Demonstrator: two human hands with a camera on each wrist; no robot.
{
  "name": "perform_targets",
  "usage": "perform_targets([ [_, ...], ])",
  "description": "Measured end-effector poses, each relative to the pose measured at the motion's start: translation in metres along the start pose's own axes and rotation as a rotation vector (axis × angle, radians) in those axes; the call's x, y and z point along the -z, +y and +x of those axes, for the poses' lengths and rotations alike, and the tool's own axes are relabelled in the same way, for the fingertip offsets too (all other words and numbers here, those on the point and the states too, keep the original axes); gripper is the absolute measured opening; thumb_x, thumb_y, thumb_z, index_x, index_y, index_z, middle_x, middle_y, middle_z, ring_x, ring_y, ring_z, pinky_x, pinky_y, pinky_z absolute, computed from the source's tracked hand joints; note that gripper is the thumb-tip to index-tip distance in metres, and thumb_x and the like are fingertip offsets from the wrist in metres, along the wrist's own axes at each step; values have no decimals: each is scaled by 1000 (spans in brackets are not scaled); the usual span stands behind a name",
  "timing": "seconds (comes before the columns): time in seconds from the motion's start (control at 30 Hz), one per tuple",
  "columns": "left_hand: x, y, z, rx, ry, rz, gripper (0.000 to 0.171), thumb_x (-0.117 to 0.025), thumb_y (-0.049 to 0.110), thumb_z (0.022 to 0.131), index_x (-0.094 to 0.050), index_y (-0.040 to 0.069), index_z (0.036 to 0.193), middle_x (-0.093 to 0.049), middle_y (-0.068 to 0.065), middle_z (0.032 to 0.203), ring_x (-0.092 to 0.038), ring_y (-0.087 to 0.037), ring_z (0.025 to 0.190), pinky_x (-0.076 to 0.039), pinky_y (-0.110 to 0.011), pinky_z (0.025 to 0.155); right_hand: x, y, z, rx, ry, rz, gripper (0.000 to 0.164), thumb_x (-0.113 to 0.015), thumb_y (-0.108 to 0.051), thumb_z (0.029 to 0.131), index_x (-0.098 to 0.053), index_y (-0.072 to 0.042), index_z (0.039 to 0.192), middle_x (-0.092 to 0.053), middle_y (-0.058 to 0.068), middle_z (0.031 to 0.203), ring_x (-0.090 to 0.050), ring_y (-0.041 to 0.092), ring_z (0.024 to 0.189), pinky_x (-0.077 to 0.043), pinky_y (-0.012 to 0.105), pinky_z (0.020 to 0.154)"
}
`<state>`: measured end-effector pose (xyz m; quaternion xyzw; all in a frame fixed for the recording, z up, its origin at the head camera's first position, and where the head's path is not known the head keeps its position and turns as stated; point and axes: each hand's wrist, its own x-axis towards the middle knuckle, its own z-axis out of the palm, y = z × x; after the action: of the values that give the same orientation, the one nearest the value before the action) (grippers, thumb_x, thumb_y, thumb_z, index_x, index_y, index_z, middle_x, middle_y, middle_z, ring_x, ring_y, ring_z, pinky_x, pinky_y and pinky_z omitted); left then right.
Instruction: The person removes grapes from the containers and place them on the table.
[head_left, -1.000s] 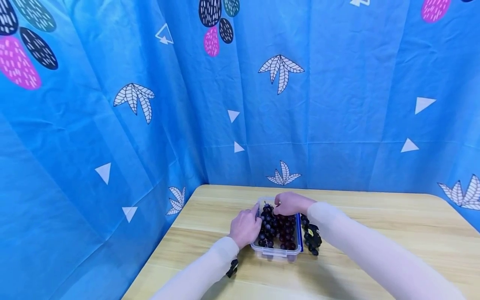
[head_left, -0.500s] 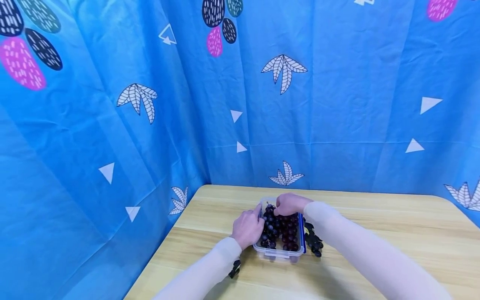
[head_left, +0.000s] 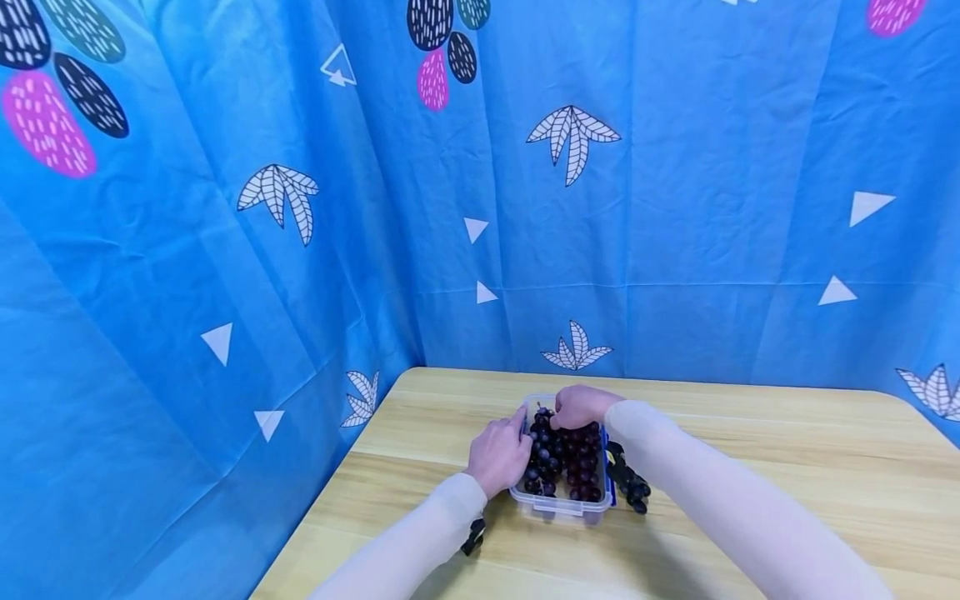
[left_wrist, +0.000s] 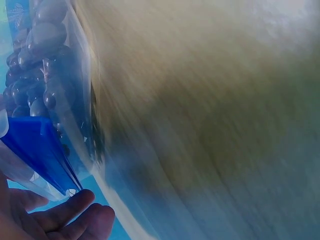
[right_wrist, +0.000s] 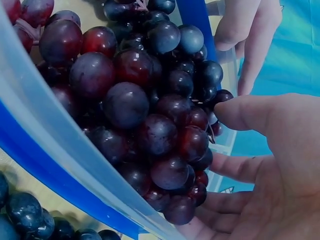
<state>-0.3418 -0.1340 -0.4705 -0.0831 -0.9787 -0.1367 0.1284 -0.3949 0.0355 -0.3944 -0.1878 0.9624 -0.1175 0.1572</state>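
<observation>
A clear plastic container (head_left: pixel 558 505) with blue side flaps holds dark grapes (head_left: pixel 542 457) on its left side and a redder bunch of grapes (right_wrist: pixel 160 132) on its right. My left hand (head_left: pixel 499 457) grips the left wall, index finger along the rim and thumb over it. In the left wrist view its fingers (left_wrist: pixel 75 212) lie at the end of a blue flap (left_wrist: pixel 40 145). My right hand (head_left: pixel 583 407) reaches in at the far end. Its thumb (right_wrist: pixel 245 111) and fingers curl round the end of the redder bunch, partly hidden beneath the grapes.
More dark grapes (head_left: pixel 637 496) lie on the wooden table (head_left: pixel 750 467) just outside the container's right side, partly behind a black wrist camera (head_left: pixel 618 457). A blue patterned cloth (head_left: pixel 675 208) hangs behind the table and along its left side.
The head view has shifted slightly, so the scene sits a little further right. Both hands keep their places at the container, the right one moving only slightly among the grapes.
</observation>
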Motion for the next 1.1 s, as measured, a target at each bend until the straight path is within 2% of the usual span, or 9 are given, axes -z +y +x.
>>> perform_targets([
  [0.07,1,0,0,5,-6,-8,52,-39,35,93,-35,24,144,-63,-3,113,-58,-21,101,-50,-40,72,-1,1,0,4,4,4,34,-59,-33,86,-63,-8,109,-61,3,97,-54,17,79,-47,36,73],
  [0.13,2,1,-1,7,-7,-13,52,-39,35,93,-35,23,144,-64,-3,112,-59,-21,100,-50,-40,70,-2,2,0,4,9,12,31,-59,-32,87,-63,-7,103,-60,3,90,-53,17,73,-45,35,69],
  [0.27,3,3,-2,9,-11,-20,52,-39,36,93,-35,23,144,-63,-3,114,-59,-22,102,-50,-41,72,-5,5,2,17,18,7,23,-59,-30,87,-58,-10,76,-46,-1,64,-41,14,54,-38,30,57],
  [0.37,2,3,-2,11,-20,-22,52,-39,36,93,-34,24,144,-63,-3,115,-59,-22,103,-50,-41,73,-7,7,3,46,29,-17,32,-60,-24,86,-45,-15,58,-31,-5,51,-26,11,44,-30,26,48],
  [0.47,1,3,-2,12,-17,-29,52,-40,35,93,-35,24,144,-64,-4,113,-59,-23,101,-50,-41,70,-7,8,3,67,53,-7,42,-62,-17,82,-35,-18,50,-23,-7,46,-17,10,41,-22,25,43],
  [0.63,1,3,-2,5,4,-30,52,-42,33,93,-36,24,143,-65,-5,109,-61,-23,96,-50,-41,67,-6,8,1,84,82,6,45,-63,-15,81,-32,-19,48,-21,-7,44,-16,11,41,-21,25,42],
  [0.83,1,3,-2,8,1,-37,52,-42,34,92,-35,24,144,-64,-5,113,-61,-24,97,-50,-41,68,-6,9,-1,101,106,26,45,-63,-14,81,-33,-18,47,-22,-8,43,-16,10,40,-22,25,42],
  [1.1,3,4,-1,13,-5,-27,52,-41,34,93,-35,24,144,-65,-6,111,-61,-23,95,-50,-41,67,0,9,-6,109,136,194,43,-64,-17,80,-36,-17,48,-25,-7,43,-18,10,39,-21,24,40],
])
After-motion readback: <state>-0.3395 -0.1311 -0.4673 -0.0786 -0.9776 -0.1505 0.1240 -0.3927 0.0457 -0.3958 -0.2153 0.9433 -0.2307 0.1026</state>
